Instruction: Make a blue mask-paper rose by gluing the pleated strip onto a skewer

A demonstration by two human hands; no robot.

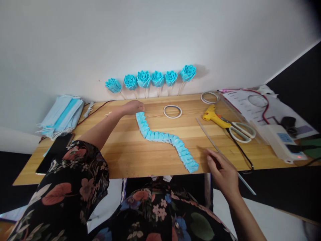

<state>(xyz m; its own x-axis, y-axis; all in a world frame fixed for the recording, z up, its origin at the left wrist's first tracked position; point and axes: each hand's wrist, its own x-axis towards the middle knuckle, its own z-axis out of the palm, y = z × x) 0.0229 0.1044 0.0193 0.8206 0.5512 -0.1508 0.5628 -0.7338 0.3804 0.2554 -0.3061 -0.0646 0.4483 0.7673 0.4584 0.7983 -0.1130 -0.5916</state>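
Note:
A pleated light-blue strip (162, 136), which looks like folded mask fabric, winds in an S across the wooden table. At its far end is my left hand (133, 107), its fingers closed; they hide whatever may be between them. My right hand (224, 173) hovers at the front edge, right of the strip's near end, thumb and fingers apart with nothing visible in them. A thin grey stick (209, 138) slants beneath this hand and juts past the table's edge. Several blue fabric roses on sticks (157, 79) lean against the wall behind.
Left on the table (120, 160) are a stack of blue face masks (61, 115) and a dark phone (54, 152). To the right lie tape rolls (172, 111), a yellow glue gun (216, 117), scissors (242, 131), printed paper (243, 102) and a lit white power strip (284, 144) with cords.

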